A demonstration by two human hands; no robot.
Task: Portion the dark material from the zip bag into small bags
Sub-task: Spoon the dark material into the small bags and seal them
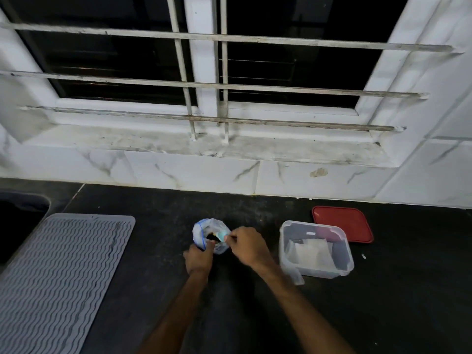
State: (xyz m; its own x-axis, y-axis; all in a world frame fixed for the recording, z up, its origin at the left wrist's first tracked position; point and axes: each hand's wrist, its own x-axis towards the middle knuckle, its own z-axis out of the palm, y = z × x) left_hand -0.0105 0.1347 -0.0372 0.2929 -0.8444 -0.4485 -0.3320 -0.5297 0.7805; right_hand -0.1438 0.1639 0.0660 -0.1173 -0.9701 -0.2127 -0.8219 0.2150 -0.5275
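A clear zip bag (204, 227) with a blue seal line stands open on the dark counter, dark material (211, 236) showing in its mouth. My left hand (198, 259) grips the bag's near edge. My right hand (246, 245) pinches a small pale green item (222, 236) at the bag's mouth; what it is cannot be made out. A clear plastic container (316, 249) to the right holds small white bags (310, 252).
A red lid (342, 223) lies behind the container. A grey ribbed mat (58, 274) covers the counter's left side, beside a dark sink (18, 221). A white tiled wall and barred window run along the back.
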